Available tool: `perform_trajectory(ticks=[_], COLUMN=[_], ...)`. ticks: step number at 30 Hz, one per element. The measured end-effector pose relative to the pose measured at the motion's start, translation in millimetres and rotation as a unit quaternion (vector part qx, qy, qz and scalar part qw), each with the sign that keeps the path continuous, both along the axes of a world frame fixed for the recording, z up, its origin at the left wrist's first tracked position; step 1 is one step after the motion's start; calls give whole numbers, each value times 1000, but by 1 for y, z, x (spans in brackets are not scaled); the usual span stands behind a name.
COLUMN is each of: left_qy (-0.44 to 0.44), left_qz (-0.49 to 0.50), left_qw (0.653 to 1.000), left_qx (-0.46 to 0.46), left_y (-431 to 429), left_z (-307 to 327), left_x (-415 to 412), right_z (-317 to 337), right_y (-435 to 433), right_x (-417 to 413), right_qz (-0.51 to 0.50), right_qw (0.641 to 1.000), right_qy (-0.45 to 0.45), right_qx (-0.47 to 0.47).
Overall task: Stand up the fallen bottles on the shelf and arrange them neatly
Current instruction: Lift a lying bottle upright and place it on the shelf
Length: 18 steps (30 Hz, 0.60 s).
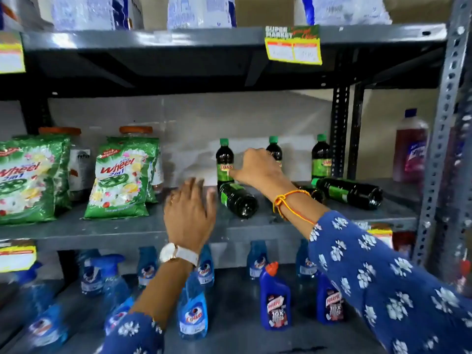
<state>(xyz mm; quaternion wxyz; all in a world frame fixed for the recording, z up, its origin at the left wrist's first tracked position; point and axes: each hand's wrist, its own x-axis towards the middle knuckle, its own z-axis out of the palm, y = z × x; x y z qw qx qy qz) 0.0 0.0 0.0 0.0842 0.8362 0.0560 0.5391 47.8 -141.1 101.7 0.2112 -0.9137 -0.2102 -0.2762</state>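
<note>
Dark bottles with green caps stand and lie on the grey middle shelf. Three are upright at the back: left bottle, middle bottle, right bottle. One fallen bottle lies in front of the left one. Another fallen bottle lies at the right, and a third is mostly hidden behind my right wrist. My right hand has curled fingers, one fingertip touching the left upright bottle's label. My left hand hovers with fingers spread just left of the near fallen bottle, holding nothing.
Green detergent packs and orange-lidded jars fill the shelf's left part. A pink cleaner bottle stands far right behind the perforated steel post. Blue spray bottles and toilet cleaner bottles crowd the shelf below. A price tag hangs above.
</note>
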Motion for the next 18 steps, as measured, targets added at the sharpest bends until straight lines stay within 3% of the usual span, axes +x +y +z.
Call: perform_trajectory(ticks=[4, 12, 15, 18], left_qy=[63, 8, 10, 20], left_qz=[17, 39, 36, 43], left_qw=[997, 998, 998, 998], left_qx=[45, 58, 54, 52], left_y=[7, 18, 19, 20], left_z=[-55, -73, -73, -75], left_x=[4, 20, 20, 22], right_z=[-17, -51, -52, -50], right_y=[32, 84, 70, 45], right_x=[12, 52, 58, 55], right_qz=[-54, -195, -150, -98], right_qw=[992, 932, 958, 992], right_qy=[51, 32, 1, -2], right_qx=[-105, -303, -244, -75])
